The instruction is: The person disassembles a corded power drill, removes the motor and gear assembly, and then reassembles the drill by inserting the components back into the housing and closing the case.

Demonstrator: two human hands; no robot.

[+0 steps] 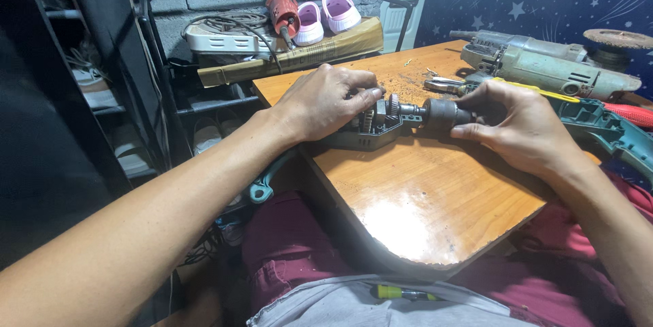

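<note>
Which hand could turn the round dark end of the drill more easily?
Probably the right hand: its fingers already wrap the chuck, while the left hand holds the open drill body.

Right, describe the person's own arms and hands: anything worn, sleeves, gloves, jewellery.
Both forearms are bare up to the picture's edge, with no sleeve in view. The left hand and right hand wear no gloves, and no watch, bracelet or ring shows on wrists or fingers. The nails look short. Nothing like tape or bandage is visible on either arm.
</note>
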